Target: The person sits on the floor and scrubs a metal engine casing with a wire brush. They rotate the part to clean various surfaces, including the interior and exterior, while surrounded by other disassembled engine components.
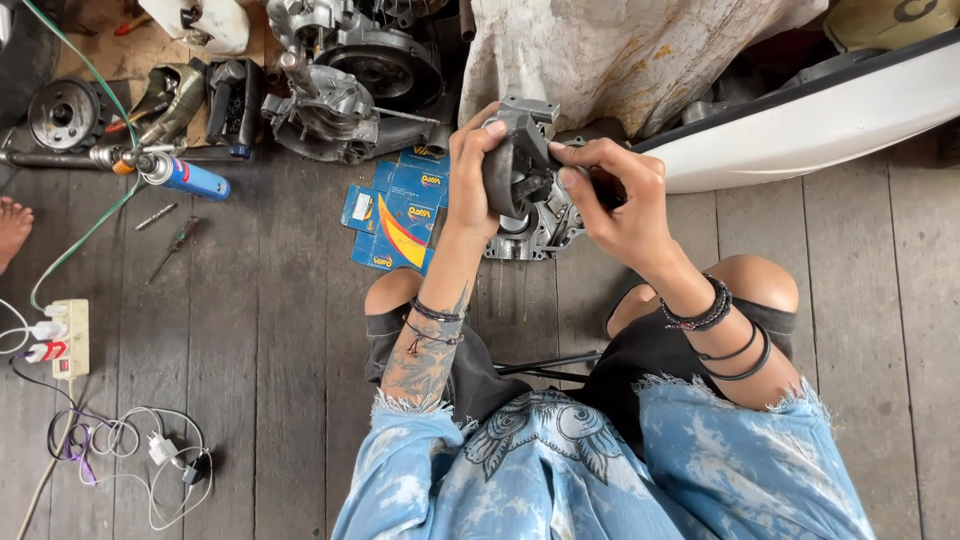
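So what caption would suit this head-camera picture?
Both hands, left hand and right hand, grip a grey engine part above a wooden floor.

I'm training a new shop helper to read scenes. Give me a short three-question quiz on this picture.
1. True or false: both hands grip the grey engine part.
2. What lies on the floor right under it? A) blue flat boxes B) a hammer C) a towel
3. Fill in: the white power strip lies at the picture's ____ edge.

Key: 1 true: left hand and right hand both hold it. 2 A, the blue flat boxes. 3 left.
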